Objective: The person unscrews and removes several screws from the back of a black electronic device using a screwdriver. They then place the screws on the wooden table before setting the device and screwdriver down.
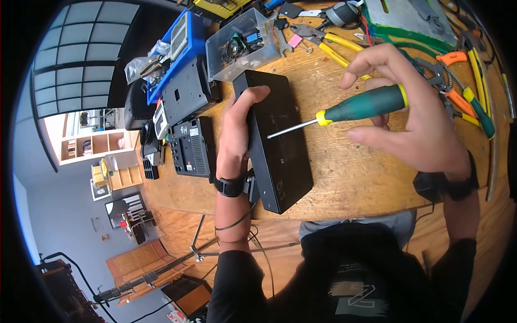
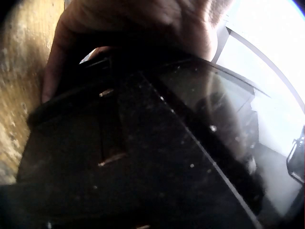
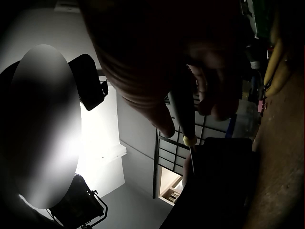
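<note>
My left hand (image 1: 237,121) grips a black rectangular device case (image 1: 283,156), thumb over its upper edge and the other fingers hidden behind. The case stands on edge, a broad face with small lettering turned right; dark slotted surfaces fill much of the left wrist view (image 2: 143,143). A Phillips-style or similar screwdriver (image 1: 363,105), green handle with yellow ends, points at that face, its tip over a spot near the middle. My right hand (image 1: 417,107) loosely surrounds the handle, the butt against the palm, thumb and index finger spread away from it.
Behind the case stand another black device (image 1: 191,148), a larger dark housing (image 1: 186,94), a clear bin (image 1: 239,46) of electronic parts and a blue crate (image 1: 183,40). Yellow-handled pliers (image 1: 334,46), a wrench (image 1: 281,40) and orange-handled pliers (image 1: 455,75) lie across the wooden bench (image 1: 355,188).
</note>
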A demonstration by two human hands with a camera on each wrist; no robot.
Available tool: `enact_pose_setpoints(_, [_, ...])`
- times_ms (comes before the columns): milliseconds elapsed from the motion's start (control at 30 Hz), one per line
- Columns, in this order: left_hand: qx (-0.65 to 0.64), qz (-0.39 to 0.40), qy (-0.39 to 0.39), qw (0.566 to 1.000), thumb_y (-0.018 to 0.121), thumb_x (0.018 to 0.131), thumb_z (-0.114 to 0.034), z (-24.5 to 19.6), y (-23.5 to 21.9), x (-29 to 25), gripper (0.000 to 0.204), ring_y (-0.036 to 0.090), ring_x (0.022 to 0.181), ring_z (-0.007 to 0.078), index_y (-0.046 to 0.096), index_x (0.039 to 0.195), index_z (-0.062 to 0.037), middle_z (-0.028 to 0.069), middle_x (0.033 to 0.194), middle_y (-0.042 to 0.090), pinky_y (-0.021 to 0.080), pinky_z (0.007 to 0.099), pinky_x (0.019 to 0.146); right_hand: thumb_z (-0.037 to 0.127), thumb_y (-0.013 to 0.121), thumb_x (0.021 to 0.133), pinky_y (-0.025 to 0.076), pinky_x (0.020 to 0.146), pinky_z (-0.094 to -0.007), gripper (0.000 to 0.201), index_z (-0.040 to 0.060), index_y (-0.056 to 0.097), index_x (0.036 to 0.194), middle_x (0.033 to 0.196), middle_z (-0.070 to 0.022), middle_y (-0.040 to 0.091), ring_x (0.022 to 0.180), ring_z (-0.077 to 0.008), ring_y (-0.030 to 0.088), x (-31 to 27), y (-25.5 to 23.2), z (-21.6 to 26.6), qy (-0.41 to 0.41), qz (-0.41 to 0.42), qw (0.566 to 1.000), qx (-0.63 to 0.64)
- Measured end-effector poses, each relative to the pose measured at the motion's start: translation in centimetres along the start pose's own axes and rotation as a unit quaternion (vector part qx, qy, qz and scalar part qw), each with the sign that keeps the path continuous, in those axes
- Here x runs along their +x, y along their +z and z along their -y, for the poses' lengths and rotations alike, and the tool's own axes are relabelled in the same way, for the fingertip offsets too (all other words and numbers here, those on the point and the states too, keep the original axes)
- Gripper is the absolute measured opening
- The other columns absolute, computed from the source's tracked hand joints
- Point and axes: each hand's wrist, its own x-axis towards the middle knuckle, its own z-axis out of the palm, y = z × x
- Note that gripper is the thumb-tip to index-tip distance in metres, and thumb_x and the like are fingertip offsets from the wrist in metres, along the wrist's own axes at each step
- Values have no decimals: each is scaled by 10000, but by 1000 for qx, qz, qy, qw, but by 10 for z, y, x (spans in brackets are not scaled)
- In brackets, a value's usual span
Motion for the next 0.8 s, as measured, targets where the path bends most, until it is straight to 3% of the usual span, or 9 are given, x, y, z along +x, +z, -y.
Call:
enact_pose_setpoints(100, [0,2,-6,1000,631,938,-288,-1,0,0,343,696,796,170,674,1113,5,102,959,724,549,287,727,18,801,835,448,671,-215,349,36,599,1120,961,-20,668,756,-68,609,-1,-5,-6,-55,29,997,-37])
enact_pose_setpoints(200, [-10,3,2,1000,631,937,-282,4,-1,2,343,699,796,175,674,1112,10,107,959,726,551,292,730,14,798,820,443,707,-209,410,30,582,1168,957,-26,659,806,-68,606,-4,-16,-18,-46,86,992,-74])
enact_pose_setpoints(367, [-52,-13,-16,998,610,937,-256,-5,10,-9,348,721,821,212,670,1120,35,144,972,737,578,319,775,38,811,781,441,694,-224,465,23,571,1179,998,-63,650,799,-69,588,0,1,-3,79,-9,997,-9])
enact_pose_setpoints(500, [-53,1,-17,998,585,945,-250,-2,5,-8,373,728,828,232,665,1149,52,166,982,741,589,327,772,41,799,751,446,703,-244,488,31,556,1173,996,-83,626,767,-94,563,-8,13,1,44,-58,994,80])
enact_pose_setpoints(567, [-50,3,-7,999,577,948,-247,-3,7,-10,378,724,829,226,664,1160,53,169,980,740,589,327,765,44,791,746,446,703,-254,470,32,556,1153,978,-80,611,759,-109,554,-12,18,-10,-7,-65,996,55])
enact_pose_setpoints(600, [-54,-2,-1,999,575,948,-246,-4,10,-12,376,723,829,223,664,1159,52,168,978,740,589,327,765,50,789,749,445,701,-260,449,30,560,1134,963,-74,603,759,-116,552,-16,14,-18,-51,-51,997,-3])
enact_pose_setpoints(700, [-62,-16,2,998,577,945,-241,-2,11,-12,366,717,823,217,667,1159,43,159,973,739,582,316,752,120,812,750,434,670,-279,391,24,582,1050,944,-61,590,753,-125,551,-4,-13,-6,-32,98,993,-63])
enact_pose_setpoints(800, [-60,-37,6,997,584,943,-243,-1,10,-12,364,715,816,215,671,1161,35,153,972,740,576,309,743,172,843,731,412,652,-273,411,26,591,1020,922,-54,584,727,-121,536,-7,-18,-14,-22,93,990,-107])
